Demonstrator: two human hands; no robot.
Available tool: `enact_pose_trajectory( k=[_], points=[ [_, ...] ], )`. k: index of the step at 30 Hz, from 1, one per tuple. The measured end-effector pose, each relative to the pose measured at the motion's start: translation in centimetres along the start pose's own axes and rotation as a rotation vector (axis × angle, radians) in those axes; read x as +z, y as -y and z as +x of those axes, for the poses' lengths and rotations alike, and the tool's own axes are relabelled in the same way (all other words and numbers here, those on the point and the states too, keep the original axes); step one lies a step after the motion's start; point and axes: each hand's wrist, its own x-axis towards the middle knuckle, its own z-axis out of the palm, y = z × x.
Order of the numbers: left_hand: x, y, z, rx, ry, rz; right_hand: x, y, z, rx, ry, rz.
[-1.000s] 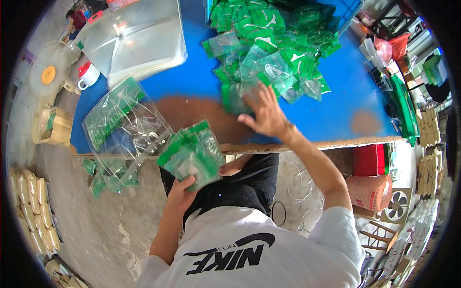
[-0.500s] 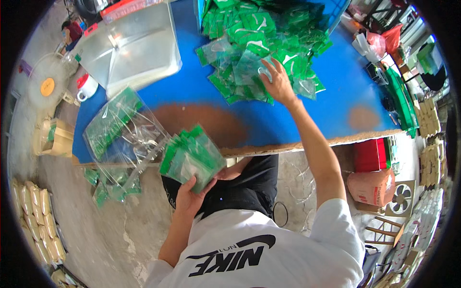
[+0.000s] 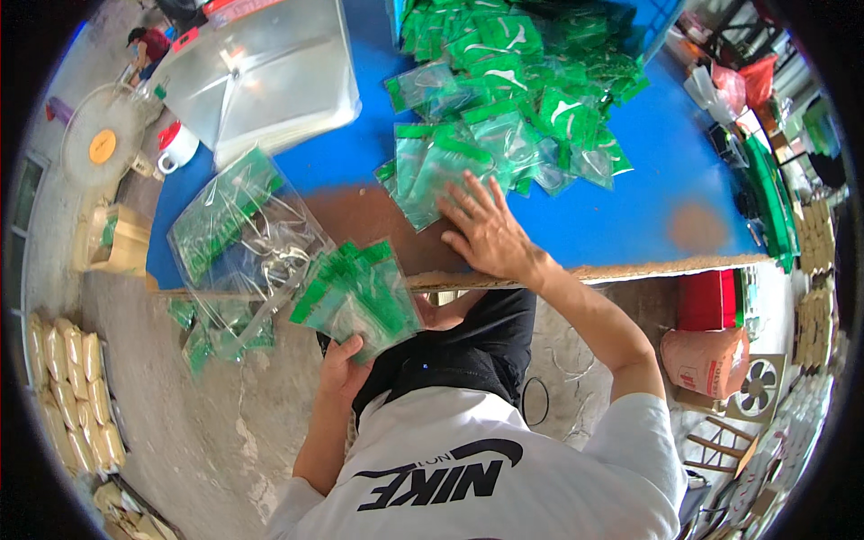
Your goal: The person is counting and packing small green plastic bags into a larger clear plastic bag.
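My left hand [image 3: 344, 367] grips a fanned stack of green-and-clear plastic packets [image 3: 360, 297] in front of my lap, thumb on top. On the blue table [image 3: 310, 166], my right hand [image 3: 486, 225] lies with fingers spread, its fingertips on the near edge of a loose heap of similar green packets [image 3: 504, 108]. Small pale curved items show inside some of them. Left of my left hand, a large clear plastic bag [image 3: 261, 234] with green packets in it hangs partly over the table's front edge.
Stacked clear plastic sheets or bags [image 3: 279, 81] lie at the table's back left, near a white mug with a red lid [image 3: 177, 148]. A standing fan [image 3: 102, 144] is farther left, with another person [image 3: 149, 52] beyond. Filled bags [image 3: 76, 387] are piled on the floor.
My right hand has come back toward the table's front edge, and several packets at the heap's near side have slid with it. The stack in my left hand is fanned wider.
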Motion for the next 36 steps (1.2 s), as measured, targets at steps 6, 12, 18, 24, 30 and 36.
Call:
enact_pose_trajectory(
  k=[6,12,18,24,30,36],
  points=[
    [0.2,0.7,0.6,-0.021,-0.116,0.128,-0.2,4.0,-0.8,-0.391,0.237,0.599],
    [-1.2,0.8,-0.4,-0.017,-0.06,0.079,0.3,-2.4,0.1,0.084,-0.147,-0.079],
    [-2.6,2.1,-0.3,-0.156,0.075,-0.137,-2.2,0.2,-2.5,0.061,-0.01,0.038],
    [-1.1,4.6,0.5,-0.216,0.065,-0.25,-0.4,3.0,-2.1,0.283,-0.133,0.431],
    [2.2,4.4,1.3,-0.101,-0.027,-0.032,-0.7,3.8,-0.4,0.298,-0.085,0.637],
    [-0.4,1.3,-0.7,-0.047,0.003,-0.044,-1.3,5.4,-1.2,0.074,0.055,-0.076]
  ],
)
